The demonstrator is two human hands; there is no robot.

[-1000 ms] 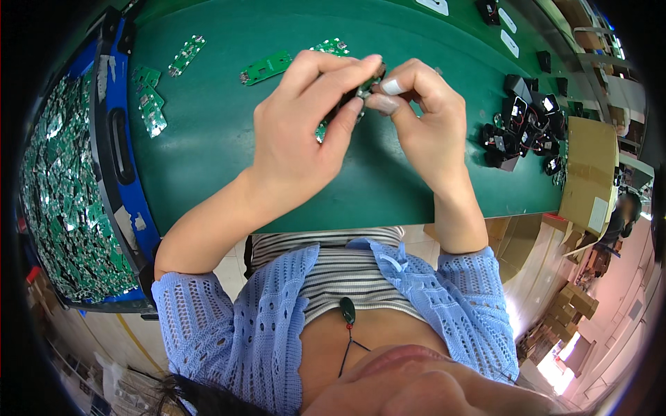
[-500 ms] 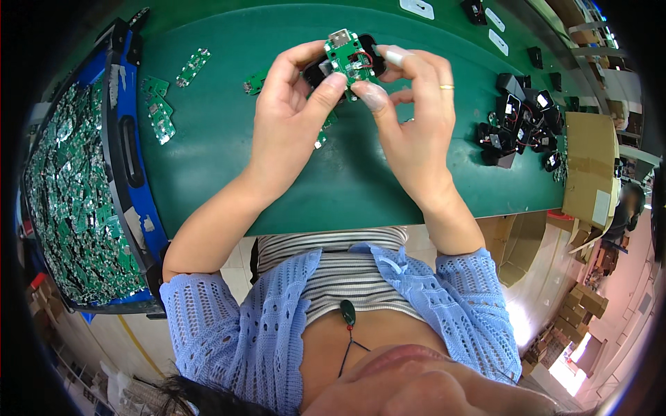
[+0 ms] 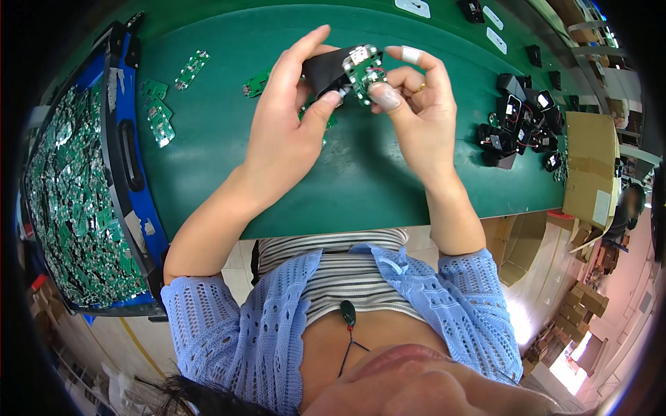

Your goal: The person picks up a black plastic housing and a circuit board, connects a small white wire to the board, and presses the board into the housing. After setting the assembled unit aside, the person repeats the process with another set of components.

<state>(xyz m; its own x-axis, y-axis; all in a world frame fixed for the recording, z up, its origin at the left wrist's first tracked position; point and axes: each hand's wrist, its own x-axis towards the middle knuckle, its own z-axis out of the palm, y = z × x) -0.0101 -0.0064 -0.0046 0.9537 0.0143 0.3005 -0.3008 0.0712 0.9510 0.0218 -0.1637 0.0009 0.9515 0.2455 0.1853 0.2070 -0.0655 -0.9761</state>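
Observation:
Above the green table point(image 3: 208, 159), my left hand point(image 3: 284, 139) grips a black plastic housing point(image 3: 323, 68) between thumb and fingers, its index finger stretched up. Close against the housing's right side is a green circuit board point(image 3: 358, 71) with a metal port at its top end. My right hand point(image 3: 424, 128) pinches that board, thumb on its face and the other fingers behind, partly hidden. White wrapping covers the right thumb and index fingertip. Beyond my left hand lies a loose circuit board point(image 3: 257, 84); more boards beneath the hands are partly covered.
At the left stands a blue-and-black bin point(image 3: 130, 156) heaped with circuit boards. Loose boards point(image 3: 192, 70) lie beside it. A pile of black housings point(image 3: 519, 121) with wires sits at the right, near a cardboard box point(image 3: 590, 166). White plates point(image 3: 497, 40) lie at the far right.
The housing has turned so its plain black outer side faces up. The circuit board has shifted right and slightly down with my right hand, and my left index finger has lifted.

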